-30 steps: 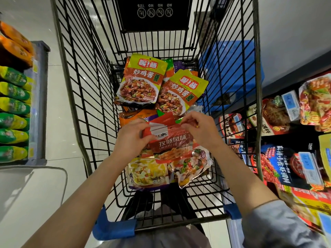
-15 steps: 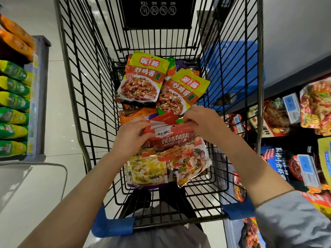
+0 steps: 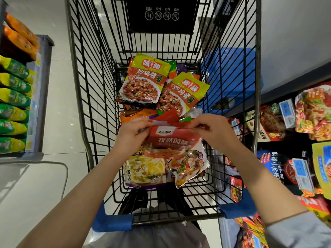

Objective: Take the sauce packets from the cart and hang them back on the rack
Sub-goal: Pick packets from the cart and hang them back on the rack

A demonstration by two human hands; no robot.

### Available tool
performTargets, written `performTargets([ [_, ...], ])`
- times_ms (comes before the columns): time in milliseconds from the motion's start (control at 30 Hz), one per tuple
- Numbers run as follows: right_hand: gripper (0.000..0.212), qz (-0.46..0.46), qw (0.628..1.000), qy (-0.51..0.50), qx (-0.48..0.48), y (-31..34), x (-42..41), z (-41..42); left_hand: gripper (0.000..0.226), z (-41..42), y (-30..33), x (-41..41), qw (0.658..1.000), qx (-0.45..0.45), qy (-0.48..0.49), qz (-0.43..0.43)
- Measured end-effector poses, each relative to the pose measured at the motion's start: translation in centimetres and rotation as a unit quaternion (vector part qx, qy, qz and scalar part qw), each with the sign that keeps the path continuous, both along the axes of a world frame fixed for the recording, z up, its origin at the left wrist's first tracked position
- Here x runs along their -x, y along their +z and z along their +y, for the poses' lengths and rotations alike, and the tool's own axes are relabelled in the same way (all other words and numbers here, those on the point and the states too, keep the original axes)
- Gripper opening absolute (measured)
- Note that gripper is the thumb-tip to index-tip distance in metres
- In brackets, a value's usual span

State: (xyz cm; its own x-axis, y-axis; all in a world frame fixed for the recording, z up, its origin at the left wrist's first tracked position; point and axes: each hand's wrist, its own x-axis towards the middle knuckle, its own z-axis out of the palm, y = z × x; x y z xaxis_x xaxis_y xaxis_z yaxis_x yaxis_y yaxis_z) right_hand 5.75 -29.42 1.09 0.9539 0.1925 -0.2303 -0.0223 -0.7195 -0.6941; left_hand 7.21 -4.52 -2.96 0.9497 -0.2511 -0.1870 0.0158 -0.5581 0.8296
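Inside the black wire cart [image 3: 84, 111], my left hand [image 3: 131, 135] and my right hand [image 3: 213, 131] both pinch the top edge of a stack of red sauce packets [image 3: 172, 143], held just above the load. Under the stack lie a yellow-pictured packet [image 3: 145, 171] and a silvery packet [image 3: 189, 167]. Two yellow-green packets [image 3: 145, 81] with a chicken dish picture lie farther in, the second [image 3: 182, 94] overlapping to the right. The rack [image 3: 293, 133] with hanging packets stands to the right of the cart.
A shelf [image 3: 16, 97] of green, yellow and orange bags stands at the left across a strip of pale floor. Blue corner guards [image 3: 111, 221] cap the cart's near rim. A dark sign [image 3: 161, 15] hangs on the cart's far wall.
Both hands have shifted slightly along the top edge of the red stack, and it sits a little higher and flatter. The packets on the cart floor have not moved.
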Motion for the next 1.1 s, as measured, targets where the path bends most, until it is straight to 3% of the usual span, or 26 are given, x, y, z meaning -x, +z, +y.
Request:
performTargets([
  [200,0.011,0.035,0.999,-0.006,-0.003,-3.7,-1.1,1.4,0.022,-0.2,0.2,0.3,0.999,0.039,-0.003,0.015],
  [300,0.005,-0.005,1.0,0.005,0.018,-3.8,-0.8,1.1,0.022,0.0,0.3,-0.1,0.999,0.003,-0.019,0.033],
  [433,0.014,-0.074,0.997,0.018,0.024,-2.9,0.7,-0.1,0.024,0.3,0.3,-0.4,1.0,-0.015,0.018,0.012],
  [567,0.012,-0.069,0.997,0.002,0.04,-2.4,1.8,-1.6,0.005,0.1,-0.5,-0.5,0.993,-0.095,0.071,-0.025],
  [700,0.017,-0.074,0.994,-0.02,0.076,-2.5,2.0,-1.9,0.024,0.0,-0.5,0.1,0.991,-0.09,0.103,-0.013],
  [833,0.03,-0.078,0.993,-0.04,0.084,-2.7,1.7,-1.2,0.052,0.5,-0.4,0.4,0.996,-0.074,0.052,0.005],
  [1100,0.018,-0.081,0.989,-0.034,0.116,-3.5,1.4,0.1,0.079,1.5,-3.5,2.2,0.986,-0.155,-0.046,-0.026],
])
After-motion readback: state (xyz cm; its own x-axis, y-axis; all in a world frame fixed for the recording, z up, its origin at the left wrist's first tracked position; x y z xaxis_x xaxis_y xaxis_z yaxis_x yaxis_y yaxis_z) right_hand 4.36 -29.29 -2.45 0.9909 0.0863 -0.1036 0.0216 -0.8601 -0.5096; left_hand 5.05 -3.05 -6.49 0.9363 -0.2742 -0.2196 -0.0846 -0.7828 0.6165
